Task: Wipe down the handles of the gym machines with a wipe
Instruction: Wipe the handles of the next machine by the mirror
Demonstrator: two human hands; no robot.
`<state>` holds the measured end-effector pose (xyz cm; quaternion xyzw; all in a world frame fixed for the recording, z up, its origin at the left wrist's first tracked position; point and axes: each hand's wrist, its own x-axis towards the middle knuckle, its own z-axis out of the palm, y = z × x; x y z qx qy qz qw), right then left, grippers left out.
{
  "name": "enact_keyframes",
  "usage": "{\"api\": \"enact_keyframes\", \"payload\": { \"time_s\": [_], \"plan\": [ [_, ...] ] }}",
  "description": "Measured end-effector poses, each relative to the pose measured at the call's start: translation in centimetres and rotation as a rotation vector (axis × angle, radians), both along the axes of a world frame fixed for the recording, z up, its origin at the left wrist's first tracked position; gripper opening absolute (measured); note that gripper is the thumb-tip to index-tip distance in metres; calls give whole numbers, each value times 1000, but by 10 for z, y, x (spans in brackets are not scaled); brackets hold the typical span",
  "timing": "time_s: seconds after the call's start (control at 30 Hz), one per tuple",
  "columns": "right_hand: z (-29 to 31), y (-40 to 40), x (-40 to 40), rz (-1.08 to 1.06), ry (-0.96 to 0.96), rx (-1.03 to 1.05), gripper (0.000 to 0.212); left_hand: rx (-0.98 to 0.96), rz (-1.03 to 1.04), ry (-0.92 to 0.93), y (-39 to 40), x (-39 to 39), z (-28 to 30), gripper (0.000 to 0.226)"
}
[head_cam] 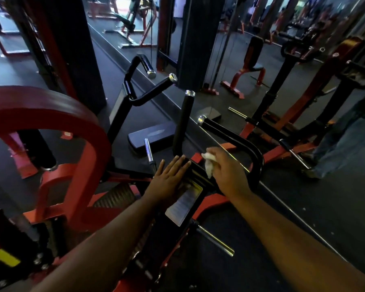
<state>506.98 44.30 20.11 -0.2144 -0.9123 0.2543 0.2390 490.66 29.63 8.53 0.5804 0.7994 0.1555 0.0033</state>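
**Wipe in one hand, flat palm in the other**

Here, two bare arms reach out over a black and red gym machine (177, 224). The left hand (169, 180) lies flat on the black top of the machine, with its fingers straight and close together. It holds nothing. Just under that hand, a label (183, 205) with small writing is stuck on the machine.

The right hand (226, 171) is just beside the left one, a little apart from it. Its fingers are curled around a white wipe (209, 165), which is bunched up and hangs down from the fingertips. The wipe is close to the curved black handle (240, 142) on the right, which has a shiny silver cap (201, 119) at its end. It is hard to tell if the wipe touches the bar.

A straight black handle (183, 121) stands up just past the left fingertips. Farther back on the left, a bent handle (148, 91) sticks out too. A big red round part (72, 114) of the machine fills the left side. Short silver pegs (216, 241) poke out near the arms. On the far right stands a person in blue jeans (343, 142).
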Motion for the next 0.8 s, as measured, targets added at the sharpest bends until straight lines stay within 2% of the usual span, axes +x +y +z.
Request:
{"api": "enact_keyframes", "payload": {
  "time_s": [0.13, 0.23, 0.37, 0.43, 0.5, 0.57, 0.63, 0.8],
  "plan": [
    [41, 23, -77, 32, 37, 86, 17, -28, 46, -25, 1, 4, 5, 76],
    [66, 40, -132, 73, 73, 286, 23, -15, 52, -47, 1, 7, 4, 75],
    [81, 60, -189, 76, -76, 622, 31, 38, 31, 12, -2, -4, -5, 73],
    [78, 60, -205, 8, -251, 728, 32, 33, 23, 34, -4, -10, -6, 73],
    [67, 52, -212, -60, -403, 766, 39, 7, 9, 30, -6, -14, -5, 72],
    [49, 43, -212, -76, -476, 785, 40, 6, -1, 40, -7, -16, -5, 73],
    [27, 33, -208, -16, -518, 814, 43, 9, -10, 42, -9, -19, -6, 72],
    [-9, 1, -162, 142, -593, 738, 48, -11, -46, 24, -17, -27, -11, 73]
  ]
}}
